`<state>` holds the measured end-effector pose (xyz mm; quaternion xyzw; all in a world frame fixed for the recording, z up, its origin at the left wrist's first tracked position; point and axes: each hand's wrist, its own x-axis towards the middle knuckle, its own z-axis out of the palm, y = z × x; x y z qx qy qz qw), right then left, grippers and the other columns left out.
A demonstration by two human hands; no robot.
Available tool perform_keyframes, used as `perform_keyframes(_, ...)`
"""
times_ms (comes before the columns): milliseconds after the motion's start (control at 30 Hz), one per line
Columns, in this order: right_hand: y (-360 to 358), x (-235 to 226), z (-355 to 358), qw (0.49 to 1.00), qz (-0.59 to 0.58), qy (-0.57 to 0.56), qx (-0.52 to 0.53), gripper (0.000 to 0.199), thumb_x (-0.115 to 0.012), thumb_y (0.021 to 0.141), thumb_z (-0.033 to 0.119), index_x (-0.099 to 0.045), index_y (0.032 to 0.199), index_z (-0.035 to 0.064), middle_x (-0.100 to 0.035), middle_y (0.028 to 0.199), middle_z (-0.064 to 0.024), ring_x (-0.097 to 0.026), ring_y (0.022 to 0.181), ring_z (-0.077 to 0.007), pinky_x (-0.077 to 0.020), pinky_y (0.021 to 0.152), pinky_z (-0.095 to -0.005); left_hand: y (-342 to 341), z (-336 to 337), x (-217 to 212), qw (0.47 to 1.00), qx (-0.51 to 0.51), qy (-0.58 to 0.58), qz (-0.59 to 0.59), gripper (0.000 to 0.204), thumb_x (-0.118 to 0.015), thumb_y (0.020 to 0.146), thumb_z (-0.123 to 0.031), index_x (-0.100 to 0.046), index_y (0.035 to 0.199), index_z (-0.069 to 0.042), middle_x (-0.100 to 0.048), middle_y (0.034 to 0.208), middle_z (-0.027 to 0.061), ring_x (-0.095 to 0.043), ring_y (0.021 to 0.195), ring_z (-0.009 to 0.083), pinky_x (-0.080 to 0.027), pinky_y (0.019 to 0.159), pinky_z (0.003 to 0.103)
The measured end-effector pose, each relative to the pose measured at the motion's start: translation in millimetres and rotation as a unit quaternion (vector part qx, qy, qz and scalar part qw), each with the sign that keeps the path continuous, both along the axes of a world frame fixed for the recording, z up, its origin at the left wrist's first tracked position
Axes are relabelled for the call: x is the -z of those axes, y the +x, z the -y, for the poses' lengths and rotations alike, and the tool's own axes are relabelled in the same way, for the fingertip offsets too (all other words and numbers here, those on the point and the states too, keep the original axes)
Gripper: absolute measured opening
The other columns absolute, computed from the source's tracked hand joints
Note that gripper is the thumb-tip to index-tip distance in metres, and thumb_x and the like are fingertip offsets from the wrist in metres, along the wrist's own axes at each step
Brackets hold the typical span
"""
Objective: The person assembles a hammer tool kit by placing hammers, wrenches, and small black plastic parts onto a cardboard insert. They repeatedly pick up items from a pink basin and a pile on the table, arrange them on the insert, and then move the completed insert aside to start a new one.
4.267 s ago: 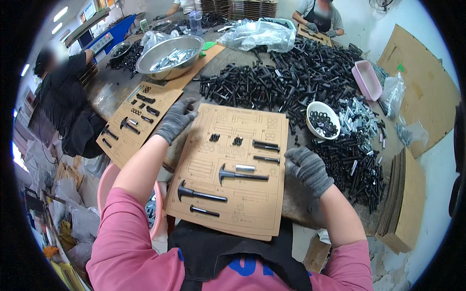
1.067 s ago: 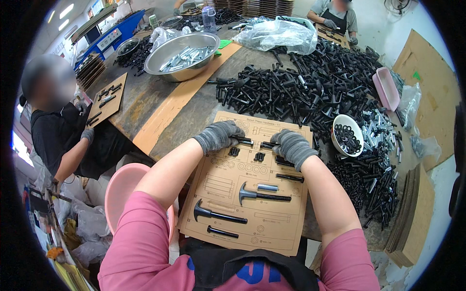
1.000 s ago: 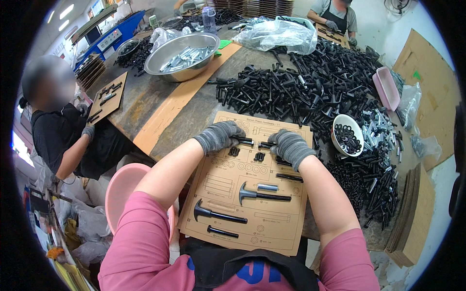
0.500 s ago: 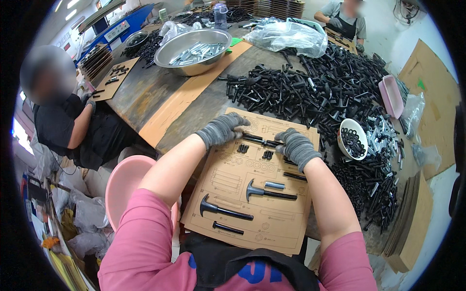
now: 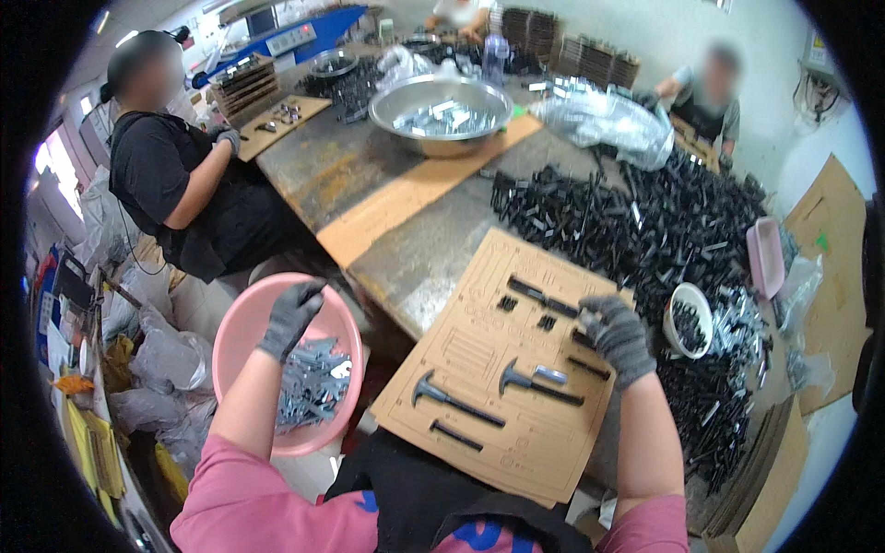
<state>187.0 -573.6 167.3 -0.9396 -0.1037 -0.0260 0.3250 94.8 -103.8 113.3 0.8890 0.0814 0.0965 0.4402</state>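
Note:
My left hand (image 5: 293,321), in a grey glove, is over a pink basin (image 5: 224,346) that holds many flat grey metal pieces (image 5: 313,382). Its fingers look bent but are blurred. My right hand (image 5: 619,339), gloved too, is curled at the right side of a printed cardboard sheet (image 5: 442,359), beside short black parts; whatever its fingers hold is hidden. On the sheet lie a long black rod (image 5: 544,297), two black hook-headed pieces (image 5: 458,402) (image 5: 539,382), a silver cylinder (image 5: 550,374), a short black rod (image 5: 456,435) and small black clusters (image 5: 508,303).
A large heap of black metal parts (image 5: 645,221) covers the table's right side. Near it stand a white bowl (image 5: 676,318) of black rings and a pink tray (image 5: 764,258). A steel bowl (image 5: 441,143) stands farther back. Co-workers sit at left (image 5: 184,175) and far right (image 5: 714,106).
My left hand has left the sheet and moved left over the pink basin. The long black rod now lies free of it. My right hand stays by the sheet's right side. The view has turned left.

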Motion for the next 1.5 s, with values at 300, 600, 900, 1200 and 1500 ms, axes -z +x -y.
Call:
perform_keyframes(300, -46, -21, 6, 0.997, -0.029, 0.054, -0.041, 0.02, -0.064, 0.073, 0.018, -0.064, 0.091, 0.0096, -0.06, 0.087, -0.011, -0.059, 0.081, -0.0241, -0.0471, 0.074, -0.0328, -69, -38, 36, 0.977, -0.067, 0.177, -0.101, 0.045, -0.064, 0.071, -0.021, -0.052, 0.114, -0.01, -0.056, 0.105, 0.0145, -0.054, 0.098, 0.0272, -0.042, 0.086, 0.035)
perform_keyframes(600, -87, -25, -33, 0.983, -0.033, 0.161, -0.08, 0.024, -0.059, 0.079, 0.016, -0.06, 0.102, 0.0075, -0.06, 0.097, -0.0111, -0.057, 0.09, -0.0209, -0.0446, 0.08, -0.0303, -114, -54, 82, 0.858, -0.004, 0.409, -0.312, 0.08, -0.061, 0.064, -0.05, -0.033, 0.131, -0.018, -0.034, 0.134, 0.0103, -0.035, 0.121, 0.0272, -0.033, 0.097, 0.039)
perform_keyframes(900, -86, -82, -115, 0.932, 0.044, 0.32, -0.163, 0.035, -0.051, 0.086, 0.015, -0.045, 0.119, 0.004, -0.055, 0.104, -0.0096, -0.052, 0.094, -0.0157, -0.0438, 0.081, -0.0279, -135, -69, 144, 0.86, 0.014, 0.398, -0.318, 0.083, -0.063, 0.058, -0.052, -0.038, 0.128, -0.014, -0.03, 0.137, 0.0114, -0.032, 0.124, 0.0295, -0.026, 0.101, 0.046)
perform_keyframes(1200, -16, -120, -183, 0.956, 0.098, 0.218, -0.172, 0.043, -0.05, 0.085, 0.018, -0.039, 0.126, 0.0103, -0.056, 0.097, -0.0085, -0.055, 0.082, -0.0157, -0.0444, 0.075, -0.0274, -112, -76, 136, 0.848, 0.061, 0.4, -0.342, 0.093, -0.069, 0.052, -0.05, -0.033, 0.131, -0.014, -0.022, 0.14, 0.0126, -0.025, 0.128, 0.0306, -0.024, 0.102, 0.048)
perform_keyframes(1500, 34, -80, -225, 0.971, -0.01, 0.163, -0.177, 0.049, -0.057, 0.078, 0.014, -0.04, 0.124, 0.0092, -0.058, 0.089, -0.0088, -0.055, 0.078, -0.018, -0.0449, 0.072, -0.03, -104, -80, 128, 0.881, 0.048, 0.301, -0.363, 0.09, -0.072, 0.051, -0.047, -0.036, 0.128, -0.016, -0.03, 0.136, 0.0121, -0.032, 0.123, 0.0324, -0.029, 0.099, 0.047)
